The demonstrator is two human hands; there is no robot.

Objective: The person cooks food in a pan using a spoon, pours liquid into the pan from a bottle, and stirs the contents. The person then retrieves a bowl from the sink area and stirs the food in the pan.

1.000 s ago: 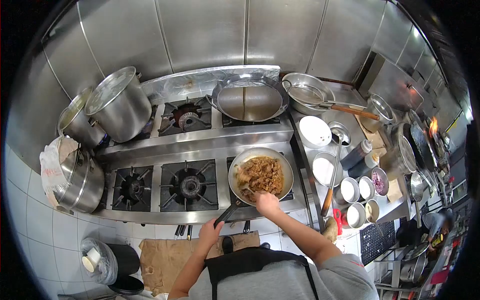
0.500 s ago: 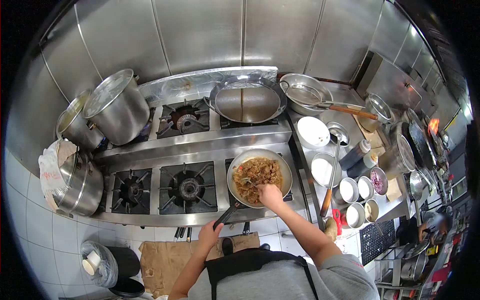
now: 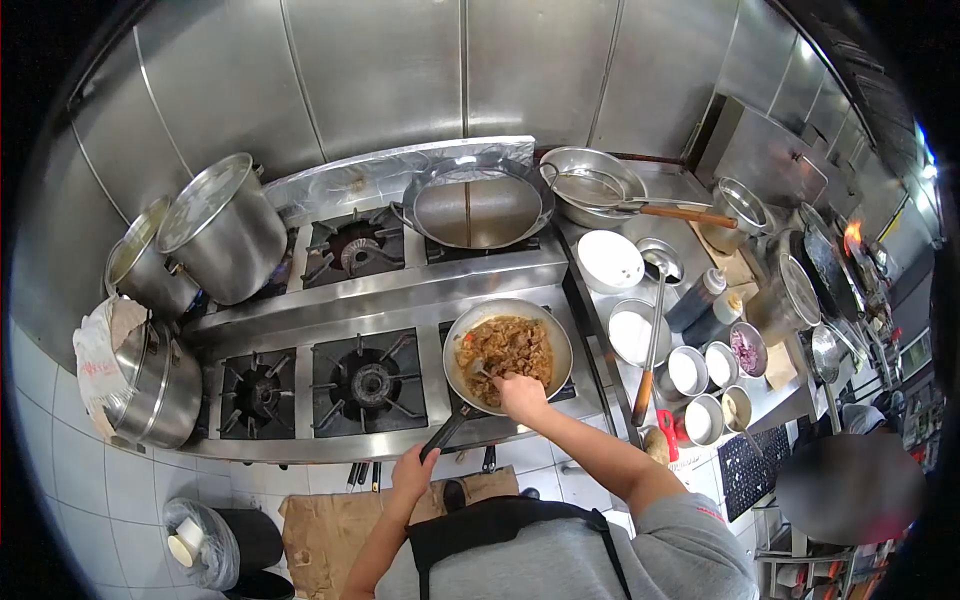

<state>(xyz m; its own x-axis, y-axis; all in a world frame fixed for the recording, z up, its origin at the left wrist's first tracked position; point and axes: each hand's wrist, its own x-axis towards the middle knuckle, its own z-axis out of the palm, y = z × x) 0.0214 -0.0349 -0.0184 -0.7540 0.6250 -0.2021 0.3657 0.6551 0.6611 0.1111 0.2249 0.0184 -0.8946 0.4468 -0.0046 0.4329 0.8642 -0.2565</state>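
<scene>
A frying pan (image 3: 456, 372) sits on the front right burner, filled with a brown, saucy mix of meat and vegetables (image 3: 512, 350). My left hand (image 3: 414, 472) is closed around the pan's black handle (image 3: 446, 432), at its near end. Over the near side of the pan, my right hand (image 3: 523, 399) is closed on a metal spoon (image 3: 480, 368). The spoon's head dips into the food at the left; most of its handle is hidden by my fingers.
A large wok of liquid (image 3: 440, 215) stands at the back right of the stove. Tall pots (image 3: 225, 235) crowd the left. On the right counter are a ladle (image 3: 652, 350), sauce bottles (image 3: 697, 300) and ingredient bowls (image 3: 688, 370). A blurred person (image 3: 850, 488) is at far right.
The spoon and my right hand have shifted slightly within the pan, and the food is rearranged. My left hand keeps its hold. A person has come closer at right.
</scene>
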